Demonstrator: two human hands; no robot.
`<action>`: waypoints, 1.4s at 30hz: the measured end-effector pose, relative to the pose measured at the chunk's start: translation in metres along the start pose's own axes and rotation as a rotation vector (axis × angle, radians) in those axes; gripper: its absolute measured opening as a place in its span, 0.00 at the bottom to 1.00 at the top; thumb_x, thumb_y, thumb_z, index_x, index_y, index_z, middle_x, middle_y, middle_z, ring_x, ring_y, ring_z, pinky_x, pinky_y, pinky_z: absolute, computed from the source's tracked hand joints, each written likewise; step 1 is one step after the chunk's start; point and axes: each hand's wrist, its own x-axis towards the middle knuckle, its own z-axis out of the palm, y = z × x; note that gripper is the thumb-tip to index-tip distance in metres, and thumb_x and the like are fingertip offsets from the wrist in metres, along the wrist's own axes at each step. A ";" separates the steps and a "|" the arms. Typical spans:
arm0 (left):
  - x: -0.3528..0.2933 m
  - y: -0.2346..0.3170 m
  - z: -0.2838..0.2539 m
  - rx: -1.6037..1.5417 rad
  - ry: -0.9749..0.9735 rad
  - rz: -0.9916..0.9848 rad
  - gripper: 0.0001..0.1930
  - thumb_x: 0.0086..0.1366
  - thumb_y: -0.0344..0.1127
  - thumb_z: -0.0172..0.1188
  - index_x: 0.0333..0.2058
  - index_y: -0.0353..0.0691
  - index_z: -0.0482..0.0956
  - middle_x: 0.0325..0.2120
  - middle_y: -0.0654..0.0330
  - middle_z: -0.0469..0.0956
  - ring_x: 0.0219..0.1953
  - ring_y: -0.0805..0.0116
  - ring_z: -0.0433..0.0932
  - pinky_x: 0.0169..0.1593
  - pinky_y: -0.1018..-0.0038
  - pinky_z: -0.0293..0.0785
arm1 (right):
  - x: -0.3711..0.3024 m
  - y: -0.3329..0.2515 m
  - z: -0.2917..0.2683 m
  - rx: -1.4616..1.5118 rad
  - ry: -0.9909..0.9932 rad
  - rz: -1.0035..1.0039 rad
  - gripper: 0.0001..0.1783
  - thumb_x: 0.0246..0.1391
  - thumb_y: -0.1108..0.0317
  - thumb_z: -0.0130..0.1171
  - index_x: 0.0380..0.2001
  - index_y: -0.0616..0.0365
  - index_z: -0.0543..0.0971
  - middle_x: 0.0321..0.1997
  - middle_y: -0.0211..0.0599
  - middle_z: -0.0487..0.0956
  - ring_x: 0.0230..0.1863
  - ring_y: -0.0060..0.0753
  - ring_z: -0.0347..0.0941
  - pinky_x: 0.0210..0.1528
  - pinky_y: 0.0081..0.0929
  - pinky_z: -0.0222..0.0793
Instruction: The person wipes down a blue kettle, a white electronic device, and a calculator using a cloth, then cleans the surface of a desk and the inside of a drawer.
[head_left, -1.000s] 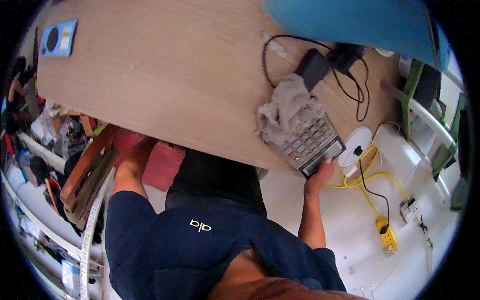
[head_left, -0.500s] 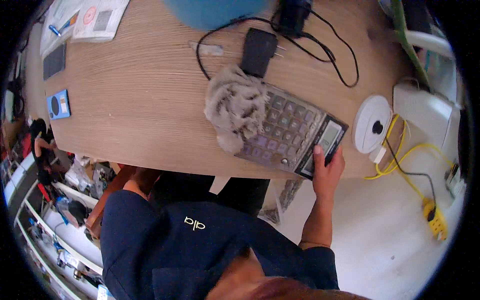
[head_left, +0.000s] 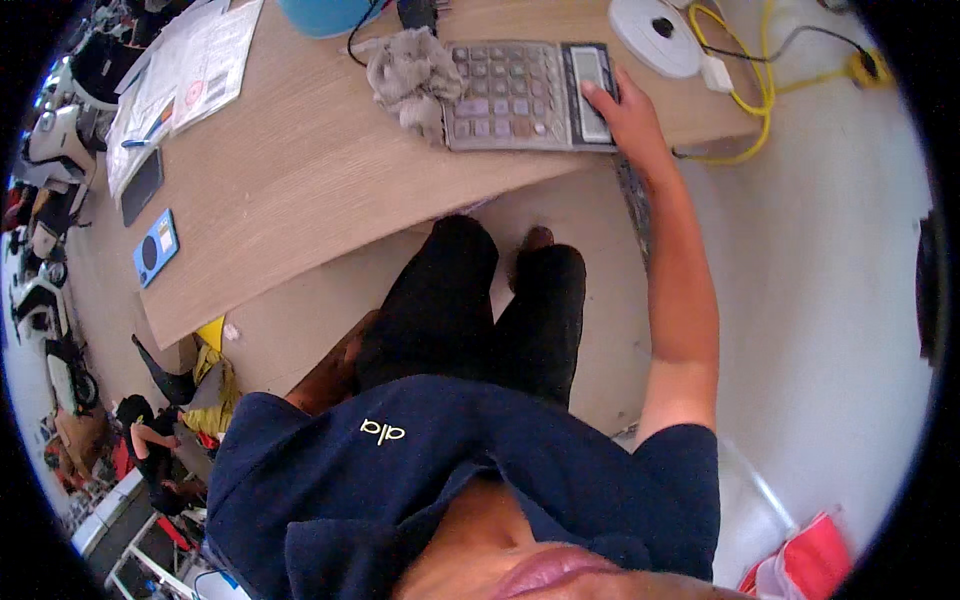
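My right hand (head_left: pixel 632 118) grips the display end of a large calculator (head_left: pixel 508 98) lying on the desk. The thumb rests on the screen, and the fingers go round the far corner. Grime shows on the grey keypad. A crumpled beige-grey cloth (head_left: pixel 405 78) covers the calculator's left end. My left forearm (head_left: pixel 342 366) is low beside my thigh in shadow; its hand cannot be made out.
The wooden desk (head_left: pixel 290 160) carries papers (head_left: pixel 205 75), a dark phone (head_left: pixel 142 187) and a blue device (head_left: pixel 156 248) at left. At the back are a blue container (head_left: pixel 325 15) and a black adapter (head_left: pixel 417 14). A white round device (head_left: pixel 655 35) and yellow cable (head_left: pixel 768 110) lie right.
The view has turned and shifted, so the desk, calculator and cloth appear higher in the picture. My right hand keeps its hold on the calculator. More of my legs shows.
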 end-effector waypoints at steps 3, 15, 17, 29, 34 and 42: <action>-0.022 -0.011 -0.007 -0.012 0.024 0.013 0.23 0.65 0.53 0.53 0.44 0.37 0.81 0.42 0.47 0.81 0.47 0.50 0.78 0.53 0.58 0.70 | 0.005 0.014 0.004 -0.015 -0.039 -0.068 0.31 0.57 0.53 0.60 0.59 0.57 0.70 0.49 0.48 0.81 0.50 0.45 0.77 0.54 0.35 0.69; -0.304 0.194 -0.395 -0.661 1.023 0.553 0.11 0.70 0.36 0.53 0.46 0.42 0.80 0.43 0.56 0.81 0.47 0.60 0.77 0.55 0.67 0.70 | -0.026 -0.004 0.044 -0.054 -0.107 -0.144 0.33 0.56 0.49 0.58 0.61 0.50 0.66 0.52 0.46 0.80 0.54 0.53 0.75 0.58 0.43 0.65; -0.274 0.161 -0.431 -0.328 1.402 0.464 0.14 0.69 0.35 0.53 0.51 0.45 0.78 0.50 0.53 0.78 0.55 0.55 0.74 0.58 0.64 0.68 | -0.038 -0.019 0.059 -0.058 -0.105 -0.113 0.33 0.56 0.48 0.57 0.61 0.50 0.66 0.52 0.46 0.80 0.54 0.54 0.75 0.59 0.43 0.65; -0.167 0.077 -0.440 -0.411 1.565 0.254 0.16 0.65 0.28 0.54 0.52 0.38 0.75 0.38 0.49 0.78 0.40 0.51 0.79 0.46 0.64 0.75 | -0.046 -0.016 0.086 -0.019 0.185 -0.138 0.31 0.63 0.52 0.43 0.68 0.46 0.63 0.56 0.52 0.77 0.57 0.55 0.71 0.62 0.47 0.56; -0.196 0.194 -0.419 -0.312 1.331 0.585 0.17 0.59 0.29 0.62 0.49 0.41 0.76 0.42 0.49 0.76 0.46 0.47 0.75 0.49 0.59 0.73 | -0.049 -0.018 0.086 0.015 0.129 -0.145 0.30 0.63 0.53 0.44 0.67 0.44 0.65 0.51 0.55 0.79 0.54 0.56 0.73 0.63 0.43 0.58; -0.168 0.226 -0.488 0.589 0.923 0.061 0.13 0.65 0.33 0.54 0.45 0.32 0.74 0.46 0.45 0.76 0.57 0.49 0.70 0.57 0.57 0.68 | -0.052 -0.024 0.084 -0.036 0.085 -0.071 0.29 0.61 0.56 0.48 0.66 0.42 0.67 0.47 0.53 0.81 0.50 0.55 0.76 0.56 0.42 0.67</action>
